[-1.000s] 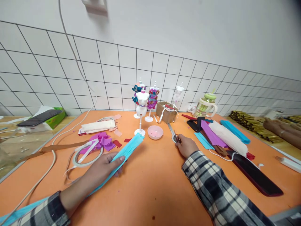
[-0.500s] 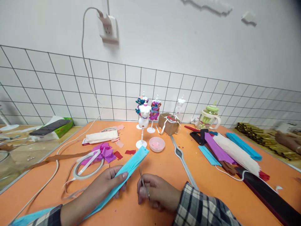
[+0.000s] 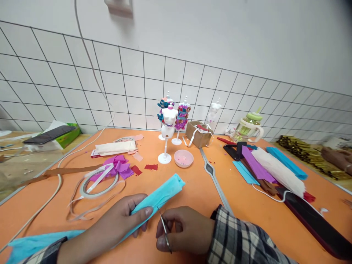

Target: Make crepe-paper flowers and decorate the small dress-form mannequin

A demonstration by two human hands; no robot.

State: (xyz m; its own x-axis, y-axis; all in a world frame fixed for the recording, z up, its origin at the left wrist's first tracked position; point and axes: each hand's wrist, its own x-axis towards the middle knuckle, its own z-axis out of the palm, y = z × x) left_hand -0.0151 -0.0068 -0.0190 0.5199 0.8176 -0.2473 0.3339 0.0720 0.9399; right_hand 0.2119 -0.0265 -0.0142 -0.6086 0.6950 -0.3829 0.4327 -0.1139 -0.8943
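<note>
My left hand (image 3: 132, 216) grips a folded strip of light blue crepe paper (image 3: 162, 192), thumb on top and fingers beneath. The strip's far end points up and right over the table, and its tail trails under my left forearm to the lower left. In my right hand (image 3: 185, 229) is a thin pair of metal scissors (image 3: 164, 231). Their tip lies close to the lower edge of the blue strip; whether it touches the paper I cannot tell. Beyond the strip stands a white mini mannequin (image 3: 168, 121), with a pink bowl (image 3: 183, 159) beside its base.
Double-sided tape rolls (image 3: 85, 190) and purple crepe scraps (image 3: 122, 168) lie left. Two decorated mannequins (image 3: 182, 115) and a cardboard box (image 3: 198, 135) stand behind. On the right are folded crepe papers (image 3: 277, 176), a black strap-like object (image 3: 310, 223) and a lidded cup (image 3: 249, 126).
The view has tilted down. The blue strip's end has swung right and lies flatter, and the scissor tip has come closer to its lower edge.
</note>
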